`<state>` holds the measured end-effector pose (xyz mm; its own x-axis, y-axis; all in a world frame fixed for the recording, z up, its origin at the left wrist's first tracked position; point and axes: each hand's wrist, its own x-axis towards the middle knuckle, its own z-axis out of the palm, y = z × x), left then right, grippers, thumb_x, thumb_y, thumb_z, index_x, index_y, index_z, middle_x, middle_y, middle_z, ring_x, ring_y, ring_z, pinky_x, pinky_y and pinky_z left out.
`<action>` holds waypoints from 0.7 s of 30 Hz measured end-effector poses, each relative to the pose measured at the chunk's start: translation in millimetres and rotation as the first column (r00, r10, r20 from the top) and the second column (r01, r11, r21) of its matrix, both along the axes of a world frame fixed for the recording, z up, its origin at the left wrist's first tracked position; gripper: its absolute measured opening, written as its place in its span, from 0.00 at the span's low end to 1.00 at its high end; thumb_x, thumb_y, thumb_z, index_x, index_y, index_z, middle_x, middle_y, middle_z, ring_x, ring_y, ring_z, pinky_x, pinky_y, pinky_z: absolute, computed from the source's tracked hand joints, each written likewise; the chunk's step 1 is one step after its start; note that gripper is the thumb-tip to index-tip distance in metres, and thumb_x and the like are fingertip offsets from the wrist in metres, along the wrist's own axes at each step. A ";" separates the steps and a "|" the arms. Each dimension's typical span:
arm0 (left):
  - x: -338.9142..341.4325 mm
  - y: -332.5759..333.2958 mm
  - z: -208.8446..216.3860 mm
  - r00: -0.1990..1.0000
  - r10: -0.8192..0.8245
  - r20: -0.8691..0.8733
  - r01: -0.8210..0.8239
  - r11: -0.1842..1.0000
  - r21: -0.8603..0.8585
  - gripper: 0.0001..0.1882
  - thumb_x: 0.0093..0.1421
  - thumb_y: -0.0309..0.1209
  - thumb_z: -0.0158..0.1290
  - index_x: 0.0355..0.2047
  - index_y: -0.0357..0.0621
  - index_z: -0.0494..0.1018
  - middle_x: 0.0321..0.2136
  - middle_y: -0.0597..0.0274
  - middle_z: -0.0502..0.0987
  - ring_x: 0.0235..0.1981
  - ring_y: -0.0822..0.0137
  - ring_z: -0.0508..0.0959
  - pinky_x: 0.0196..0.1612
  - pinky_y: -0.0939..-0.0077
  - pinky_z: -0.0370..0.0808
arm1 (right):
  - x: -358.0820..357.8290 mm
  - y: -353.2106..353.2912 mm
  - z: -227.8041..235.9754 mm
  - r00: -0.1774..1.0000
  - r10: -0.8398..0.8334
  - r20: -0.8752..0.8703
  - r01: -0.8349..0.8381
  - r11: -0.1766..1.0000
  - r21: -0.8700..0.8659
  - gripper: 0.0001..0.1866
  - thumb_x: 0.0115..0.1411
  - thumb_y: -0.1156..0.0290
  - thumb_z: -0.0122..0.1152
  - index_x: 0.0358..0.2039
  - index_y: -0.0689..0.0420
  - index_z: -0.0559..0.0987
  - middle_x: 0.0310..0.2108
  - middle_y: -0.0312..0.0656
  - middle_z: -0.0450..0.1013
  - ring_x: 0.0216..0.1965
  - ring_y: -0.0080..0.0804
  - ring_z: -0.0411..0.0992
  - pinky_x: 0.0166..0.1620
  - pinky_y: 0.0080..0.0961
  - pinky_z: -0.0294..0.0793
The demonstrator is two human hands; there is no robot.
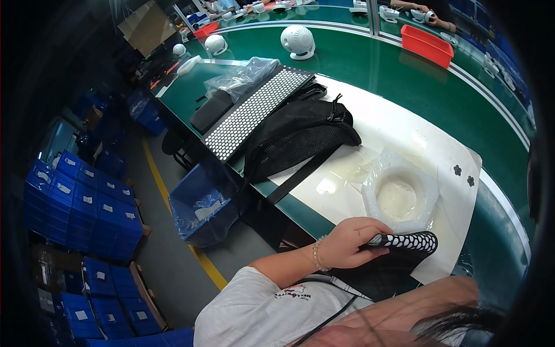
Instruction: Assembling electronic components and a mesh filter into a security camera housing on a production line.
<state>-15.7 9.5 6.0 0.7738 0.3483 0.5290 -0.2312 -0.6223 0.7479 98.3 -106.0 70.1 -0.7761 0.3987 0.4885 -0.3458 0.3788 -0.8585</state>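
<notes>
My left hand [354, 242] is closed around the end of a black strip with white honeycomb spots [409, 242], held just in front of the table's near edge. Its far end looks rounded. Dark material hangs below the strip; I cannot make out whether it is part of it. Beyond the hand lies a ring-shaped roll of clear, whitish plastic film [373, 196], on a white sheet [451, 248] spread over the green table. My right forearm [428, 298] crosses the lower right, bent at the elbow, and the right hand does not show.
A black mesh bag [306, 136] and a long black honeycomb-patterned panel [260, 110] lie to the left, beside clear plastic bags [245, 78]. A blue bin [202, 202] stands below the table edge. White round devices [298, 41] and a red tray [426, 46] are farther back.
</notes>
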 end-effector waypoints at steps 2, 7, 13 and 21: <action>-0.1 0.2 -0.4 1.000 -0.001 0.005 0.001 1.000 0.003 0.12 0.43 0.23 0.59 0.24 0.38 0.66 0.36 0.57 0.73 0.33 0.61 0.75 0.34 0.75 0.71 | 1.5 0.8 3.2 0.993 0.102 0.058 -0.096 0.991 -0.094 0.34 0.37 0.62 0.63 0.46 0.63 0.66 0.45 0.51 0.63 0.45 0.48 0.62 0.45 0.35 0.64; 0.0 0.0 -0.4 1.000 0.009 0.001 -0.009 1.000 0.011 0.12 0.42 0.23 0.59 0.25 0.38 0.66 0.36 0.57 0.73 0.33 0.61 0.75 0.34 0.75 0.71 | 3.1 11.3 22.6 0.687 0.538 0.488 -0.395 0.841 -0.371 0.33 0.37 0.63 0.62 0.45 0.63 0.66 0.45 0.51 0.63 0.45 0.48 0.62 0.46 0.35 0.64; 1.2 0.3 0.1 0.999 0.006 0.043 -0.006 1.000 0.005 0.14 0.45 0.27 0.57 0.32 0.35 0.69 0.31 0.54 0.73 0.29 0.56 0.74 0.33 0.72 0.71 | 4.8 3.6 14.5 0.975 0.159 0.158 -0.132 0.977 -0.170 0.31 0.38 0.65 0.62 0.44 0.64 0.66 0.43 0.52 0.64 0.44 0.49 0.63 0.45 0.34 0.65; -0.3 -0.9 1.1 1.000 0.011 0.002 -0.011 1.000 -0.002 0.11 0.43 0.23 0.58 0.25 0.38 0.67 0.36 0.58 0.73 0.32 0.61 0.75 0.34 0.76 0.71 | -1.8 -6.2 4.4 0.993 0.006 -0.121 -0.019 0.994 -0.108 0.29 0.40 0.65 0.62 0.43 0.64 0.67 0.43 0.56 0.64 0.45 0.51 0.62 0.47 0.35 0.63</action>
<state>-16.0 8.6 7.0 0.7687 0.3577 0.5303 -0.2263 -0.6233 0.7485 96.5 -112.2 74.5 -0.7194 0.4455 0.5330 -0.4533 0.2804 -0.8461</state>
